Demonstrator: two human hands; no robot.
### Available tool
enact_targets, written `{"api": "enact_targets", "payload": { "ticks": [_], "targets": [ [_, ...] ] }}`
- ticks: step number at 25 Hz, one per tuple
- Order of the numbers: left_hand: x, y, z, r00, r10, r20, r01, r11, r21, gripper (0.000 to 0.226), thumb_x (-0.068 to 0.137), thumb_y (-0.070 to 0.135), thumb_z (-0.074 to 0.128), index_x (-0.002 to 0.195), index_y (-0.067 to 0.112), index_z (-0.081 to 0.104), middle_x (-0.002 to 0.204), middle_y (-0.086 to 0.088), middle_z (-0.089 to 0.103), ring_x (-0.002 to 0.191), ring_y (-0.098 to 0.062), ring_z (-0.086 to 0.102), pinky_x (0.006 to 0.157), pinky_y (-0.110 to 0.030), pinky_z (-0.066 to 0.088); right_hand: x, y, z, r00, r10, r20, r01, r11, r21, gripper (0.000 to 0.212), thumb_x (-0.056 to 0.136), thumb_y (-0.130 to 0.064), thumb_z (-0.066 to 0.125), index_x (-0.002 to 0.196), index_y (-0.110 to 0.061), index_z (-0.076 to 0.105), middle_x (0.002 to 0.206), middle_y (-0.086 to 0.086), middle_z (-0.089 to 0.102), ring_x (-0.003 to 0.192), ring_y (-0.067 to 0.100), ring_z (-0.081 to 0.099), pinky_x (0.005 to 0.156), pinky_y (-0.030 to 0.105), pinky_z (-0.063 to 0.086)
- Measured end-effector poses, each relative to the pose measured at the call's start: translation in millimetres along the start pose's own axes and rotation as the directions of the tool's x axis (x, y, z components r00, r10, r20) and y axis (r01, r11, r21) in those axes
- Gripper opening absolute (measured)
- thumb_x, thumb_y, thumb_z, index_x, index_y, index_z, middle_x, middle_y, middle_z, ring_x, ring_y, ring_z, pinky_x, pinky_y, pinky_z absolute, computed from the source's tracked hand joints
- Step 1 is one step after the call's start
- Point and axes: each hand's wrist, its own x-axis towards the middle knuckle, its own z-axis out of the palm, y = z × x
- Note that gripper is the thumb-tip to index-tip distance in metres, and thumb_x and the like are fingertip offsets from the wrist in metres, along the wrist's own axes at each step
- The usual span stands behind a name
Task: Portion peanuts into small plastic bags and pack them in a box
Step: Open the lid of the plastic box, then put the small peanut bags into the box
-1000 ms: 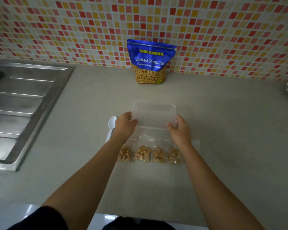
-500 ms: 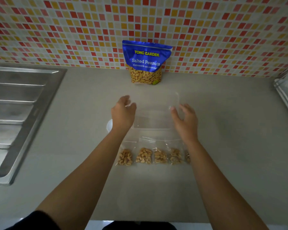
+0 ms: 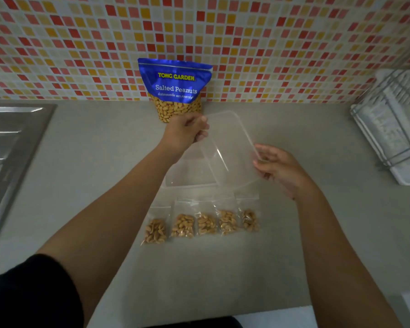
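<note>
Person's left hand (image 3: 185, 134) pinches a clear rectangular plastic lid (image 3: 227, 147), tilted above the clear plastic box (image 3: 189, 172); right hand (image 3: 279, 169) touches its right edge (grip unclear). Five small clear peanut bags (image 3: 206, 223) lie in a row nearer.

Your left forearm (image 3: 118, 209), bare below a dark sleeve (image 3: 29, 294), reaches far forward and inward. Your left grip (image 3: 185, 133) is knuckles up, fingers and thumb curled, pinching the far corner of the clear lid (image 3: 227, 147). Your right forearm (image 3: 329, 245) angles in from the right. Your right grip (image 3: 282, 171) sits nearer you, fingers loosely spread with tips at the lid's right edge. Whether they clasp it is unclear.
</note>
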Motion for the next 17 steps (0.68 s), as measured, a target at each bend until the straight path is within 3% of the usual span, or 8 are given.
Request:
{"api": "enact_targets", "payload": {
  "ticks": [2, 3, 6, 9, 12, 14, 17],
  "targets": [
    [0, -1, 5, 0.999, 0.045, -0.026, -0.042, 0.992, 0.121, 0.021, 0.095, 0.023, 0.051, 0.104, 0.007, 0.061, 0.091, -0.009, 0.061, 0.068, -0.009, 0.063, 0.072, -0.022, 0.055, 4, 10, -7, 0.997, -0.002, -0.078, 0.007, 0.998, 0.062, 0.044, 0.085, 0.005, 0.057, 0.124, -0.015, 0.052, 0.092, -0.004, 0.063, 0.062, -0.002, 0.060, 0.059, 0.012, 0.048],
    [-1, -3, 2, 0.994, 0.095, -0.053, -0.076, 0.953, 0.293, 0.026, 0.094, 0.028, 0.051, 0.108, 0.008, 0.062, 0.095, -0.009, 0.061, 0.081, -0.015, 0.064, 0.081, -0.026, 0.051, 7, 14, -10, 0.988, -0.008, -0.154, 0.024, 0.995, 0.100, 0.045, 0.086, 0.005, 0.056, 0.126, -0.015, 0.050, 0.091, -0.004, 0.063, 0.058, -0.004, 0.060, 0.057, 0.011, 0.048],
    [-7, -20, -21, 0.972, 0.206, -0.110, -0.052, 0.653, 0.756, 0.044, 0.092, 0.029, 0.054, 0.128, 0.004, 0.053, 0.123, -0.016, 0.060, 0.116, -0.028, 0.055, 0.097, -0.028, 0.038, 23, 32, -20, 0.926, 0.016, -0.377, 0.039, 0.990, 0.138, 0.048, 0.087, 0.006, 0.056, 0.132, -0.007, 0.046, 0.087, -0.004, 0.061, 0.051, -0.004, 0.057, 0.052, 0.010, 0.047],
    [-19, -48, -46, 0.979, 0.123, -0.163, 0.091, 0.450, 0.888, 0.050, 0.092, 0.027, 0.053, 0.129, -0.006, 0.045, 0.131, -0.027, 0.052, 0.123, -0.038, 0.047, 0.104, -0.039, 0.033, 40, 59, -26, 0.863, 0.048, -0.502, -0.029, 0.999, 0.044, 0.048, 0.082, -0.001, 0.062, 0.129, -0.003, 0.051, 0.088, 0.001, 0.063, 0.059, 0.005, 0.055, 0.057, 0.018, 0.047],
    [-37, -65, -54, 0.968, -0.044, -0.245, 0.237, 0.465, 0.853, 0.042, 0.090, 0.026, 0.055, 0.118, -0.005, 0.048, 0.116, -0.026, 0.057, 0.109, -0.042, 0.052, 0.086, -0.041, 0.041, 55, 85, -27, 0.814, 0.049, -0.579, -0.134, 0.985, -0.106, 0.049, 0.069, -0.022, 0.066, 0.117, -0.011, 0.062, 0.090, 0.002, 0.068, 0.081, 0.019, 0.064, 0.087, 0.042, 0.053],
    [-43, -73, -53, 0.962, -0.112, -0.249, 0.271, 0.511, 0.815, 0.039, 0.089, 0.018, 0.056, 0.120, -0.004, 0.048, 0.116, -0.026, 0.059, 0.106, -0.042, 0.055, 0.083, -0.040, 0.044, 54, 84, -22, 0.799, 0.017, -0.601, -0.183, 0.959, -0.217, 0.040, 0.077, -0.017, 0.063, 0.117, -0.013, 0.062, 0.102, 0.006, 0.070, 0.095, 0.023, 0.065, 0.095, 0.036, 0.048],
    [-41, -80, -53, 0.962, -0.111, -0.248, 0.267, 0.549, 0.792, 0.042, 0.088, 0.009, 0.054, 0.128, -0.002, 0.045, 0.121, -0.025, 0.059, 0.109, -0.040, 0.056, 0.090, -0.040, 0.045, 53, 81, -17, 0.780, -0.066, -0.622, -0.214, 0.906, -0.364, 0.033, 0.085, -0.013, 0.060, 0.118, -0.008, 0.062, 0.114, 0.011, 0.067, 0.106, 0.025, 0.062, 0.090, 0.026, 0.043]
  ]
}}
